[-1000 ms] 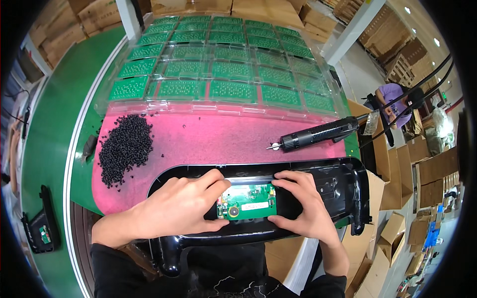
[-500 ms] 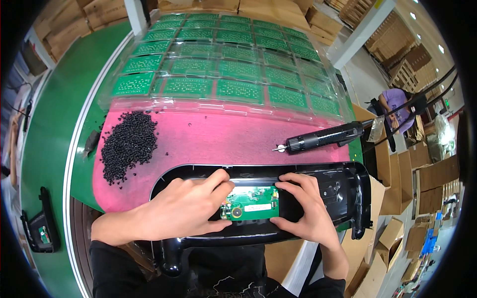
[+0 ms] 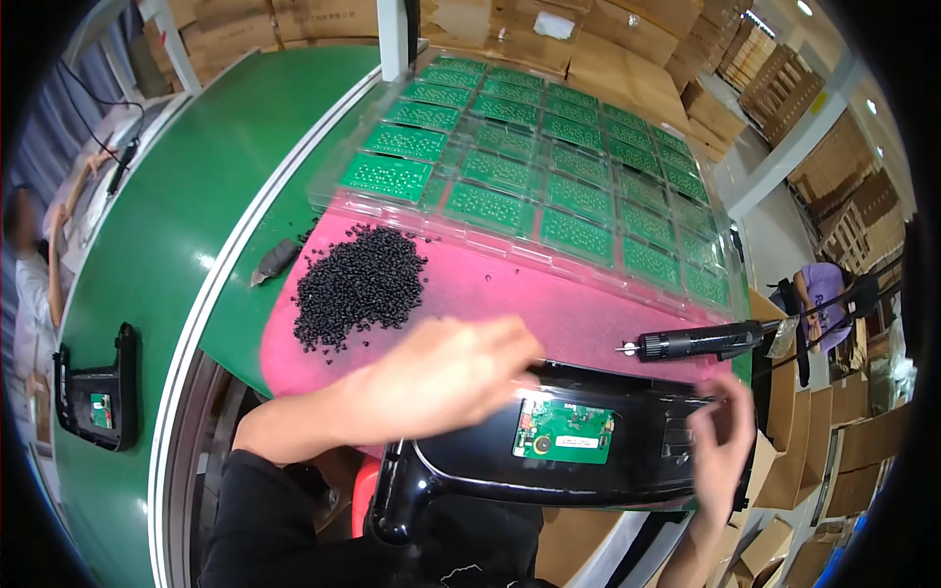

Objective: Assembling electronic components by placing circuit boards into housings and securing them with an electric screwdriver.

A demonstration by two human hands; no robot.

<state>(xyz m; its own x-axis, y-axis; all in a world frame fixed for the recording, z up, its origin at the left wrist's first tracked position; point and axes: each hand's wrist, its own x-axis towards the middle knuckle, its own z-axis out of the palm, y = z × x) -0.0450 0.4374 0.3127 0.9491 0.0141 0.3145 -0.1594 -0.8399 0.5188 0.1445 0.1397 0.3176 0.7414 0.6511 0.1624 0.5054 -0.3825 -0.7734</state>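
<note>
Centrally, low in the head view: a glossy black plastic housing lies across the near edge of the desk, long side running left to right. A small green circuit board sits in its recess, face up, uncovered.

Left hand is blurred, hovering over the left part of the housing and the pink mat; fingers loosely curled, nothing visibly held. Whether it touches the housing, cannot tell.

Right hand at the housing's right end, fingers spread and laid against that end; also blurred, so the grip is unclear.

Just beyond the housing, on the mat: a black electric screwdriver, lying flat, bit pointing left. Further left on the mat, a heap of small black screws.

Behind the mat: a clear plastic tray filled with rows of green circuit boards.

Far left, on the green belt: a second black housing with its own board, well apart.
</note>
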